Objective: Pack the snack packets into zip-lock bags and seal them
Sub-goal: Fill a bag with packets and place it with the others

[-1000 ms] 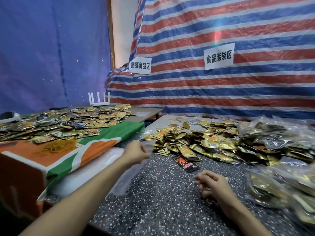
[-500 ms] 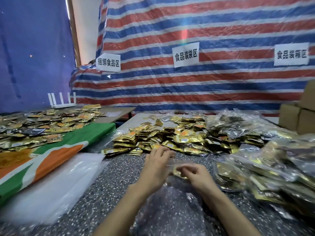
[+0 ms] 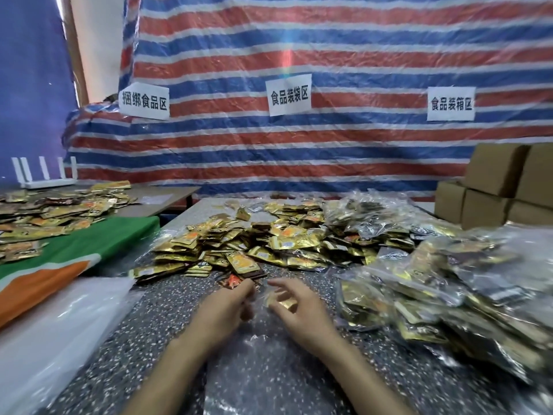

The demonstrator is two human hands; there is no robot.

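A clear zip-lock bag (image 3: 257, 351) lies on the speckled table (image 3: 149, 319) between my forearms, its mouth pointing away from me. My left hand (image 3: 224, 308) pinches the left edge of the bag's mouth. My right hand (image 3: 302, 310) holds a gold snack packet (image 3: 279, 302) under its curled fingers at the mouth. Just beyond both hands lies a big loose pile of gold snack packets (image 3: 254, 244), with a dark red packet (image 3: 232, 280) at its near edge.
Several filled zip-lock bags (image 3: 449, 298) are heaped on the right. A stack of empty clear bags (image 3: 57, 339) lies on the left. A lower table with a green and orange cloth (image 3: 74, 259) carries more packets. Cardboard boxes (image 3: 493, 199) stand at the far right.
My left hand brought the clear bag from the left to the table in front of me. Both hands now meet at its mouth, the right one holding a gold packet. My view turned right.
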